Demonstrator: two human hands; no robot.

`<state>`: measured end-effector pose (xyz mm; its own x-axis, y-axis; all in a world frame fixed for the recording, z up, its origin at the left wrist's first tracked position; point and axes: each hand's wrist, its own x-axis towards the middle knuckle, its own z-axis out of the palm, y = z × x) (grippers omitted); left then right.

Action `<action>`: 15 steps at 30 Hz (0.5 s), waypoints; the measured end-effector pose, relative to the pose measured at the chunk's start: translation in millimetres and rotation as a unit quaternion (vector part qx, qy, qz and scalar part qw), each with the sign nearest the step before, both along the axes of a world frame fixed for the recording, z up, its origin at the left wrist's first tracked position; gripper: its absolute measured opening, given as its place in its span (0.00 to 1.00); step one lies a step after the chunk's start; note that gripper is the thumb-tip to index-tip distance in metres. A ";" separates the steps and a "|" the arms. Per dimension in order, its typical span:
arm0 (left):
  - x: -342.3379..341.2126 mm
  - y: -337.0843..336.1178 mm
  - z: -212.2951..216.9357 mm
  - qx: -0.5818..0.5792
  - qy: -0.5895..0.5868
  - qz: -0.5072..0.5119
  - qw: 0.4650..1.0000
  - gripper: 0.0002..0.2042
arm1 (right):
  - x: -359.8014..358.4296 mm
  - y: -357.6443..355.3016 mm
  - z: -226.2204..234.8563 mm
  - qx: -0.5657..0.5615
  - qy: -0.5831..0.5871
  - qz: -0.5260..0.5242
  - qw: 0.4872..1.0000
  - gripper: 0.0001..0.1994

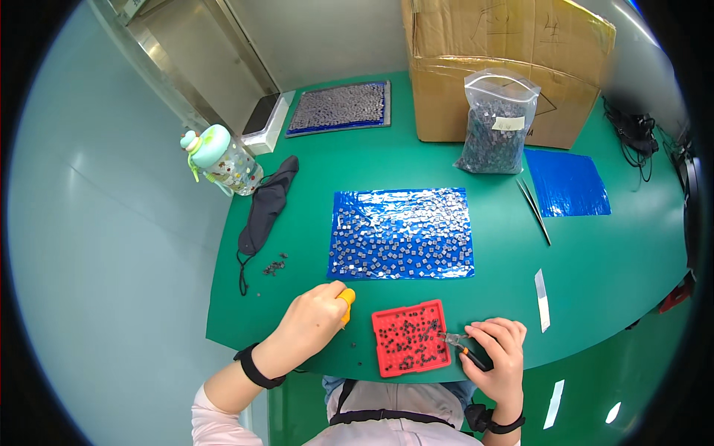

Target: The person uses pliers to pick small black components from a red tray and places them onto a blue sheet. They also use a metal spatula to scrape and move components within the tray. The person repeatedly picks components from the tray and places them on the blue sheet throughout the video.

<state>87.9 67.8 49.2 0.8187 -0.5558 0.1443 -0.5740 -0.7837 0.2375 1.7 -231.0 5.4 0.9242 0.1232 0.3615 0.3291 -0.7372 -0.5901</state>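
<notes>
My left hand [312, 323] is closed around an orange-handled tool [346, 305] at the near edge of the green table [595, 282]. Right of it lies a red gridded tray [410, 338] dotted with small dark parts. My right hand [497, 349] grips small pliers [462, 348] whose jaws rest at the tray's right edge. Beyond the tray a blue sheet [401, 232] is covered with several small grey square parts.
A clear bag of dark parts [498, 123] stands before a cardboard box [506, 59]. Tweezers [534, 208] and a second blue sheet [567, 182] lie right. A black face mask [266, 207], a green bottle [222, 158], loose dark parts [274, 266] and a grey parts mat [341, 108] sit left.
</notes>
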 end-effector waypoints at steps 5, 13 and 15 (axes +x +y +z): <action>-15.4 6.9 9.4 -0.063 0.042 0.091 0.993 0.10 | -0.5 2.5 0.7 0.001 0.009 -0.002 1.000 0.21; -66.2 6.9 26.7 -0.432 0.264 0.185 0.842 0.07 | -6.6 24.3 34.7 0.007 -0.015 0.007 1.000 0.23; -72.0 2.9 20.3 -0.558 0.326 0.155 0.747 0.09 | -7.5 37.1 47.6 0.006 -0.040 0.038 0.998 0.24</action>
<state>15.8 70.7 69.5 0.9817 -0.1561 -0.1089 0.1164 0.0394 0.9924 -5.8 -193.9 53.0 0.8804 0.1872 0.4358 0.4304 -0.7012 -0.5683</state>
